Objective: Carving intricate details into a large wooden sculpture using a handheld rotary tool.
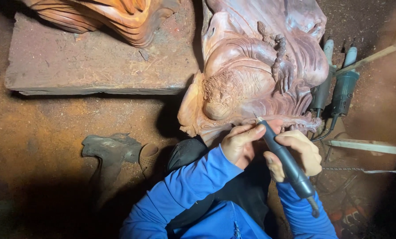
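At the far left we saw a flat stone slab (96, 62) lying on the dusty floor (38, 132), with the ridged end of an orange wood carving (118, 17) resting on its top edge. Below it, a grey scrap of cloth (111, 150) lay in the sawdust. Further right our blue sleeve (184, 186) led up to our left hand (238, 142), curled loosely, its fingertips pressed against the front of the carving tool (284, 157) near the tip. Above it stood the big reddish wooden figure (255, 66), its carved face just over the tool's thin bit, which met the lower edge of the wood. Our right hand (297, 152) was closed around the tool's dark grey body, gripping it like a pen, the cord end slanting down to the right. Beyond that, two grey power tools (335, 84) leaned beside the figure, and pale wooden sticks (368, 146) crossed the right edge.
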